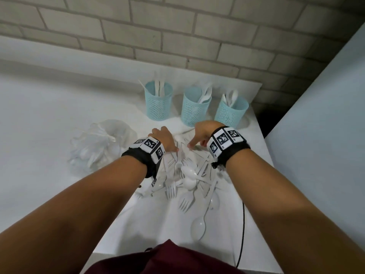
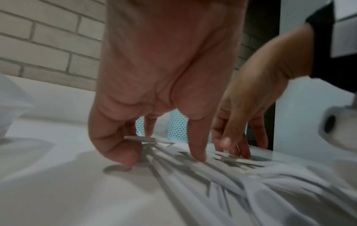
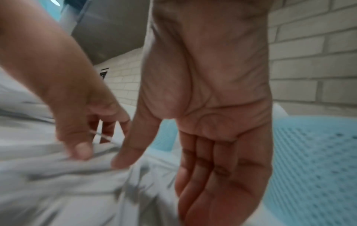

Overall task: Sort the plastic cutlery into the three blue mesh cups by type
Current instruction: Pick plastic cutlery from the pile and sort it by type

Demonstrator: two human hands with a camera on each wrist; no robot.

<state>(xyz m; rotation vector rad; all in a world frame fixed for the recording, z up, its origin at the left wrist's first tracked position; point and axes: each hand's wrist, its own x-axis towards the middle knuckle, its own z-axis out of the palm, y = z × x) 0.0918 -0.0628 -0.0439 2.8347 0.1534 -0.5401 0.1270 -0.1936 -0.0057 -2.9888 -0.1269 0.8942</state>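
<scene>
Three blue mesh cups stand in a row at the back: left cup (image 1: 158,103), middle cup (image 1: 194,109), right cup (image 1: 230,115), each with white cutlery standing in it. A pile of white plastic forks, spoons and knives (image 1: 187,175) lies on the white table in front of them. Both hands reach down into the pile's far end. My left hand (image 1: 167,144) has its thumb and fingers curled, pinching a flat white handle (image 2: 139,139). My right hand (image 1: 197,140) has straight fingers; its thumb (image 3: 121,159) touches the pile.
A crumpled clear plastic bag (image 1: 98,145) holding more white cutlery lies left of the pile. A brick wall runs behind the cups. The table's right edge (image 1: 262,139) lies close to the right cup, and a black cable (image 1: 242,234) hangs at the front.
</scene>
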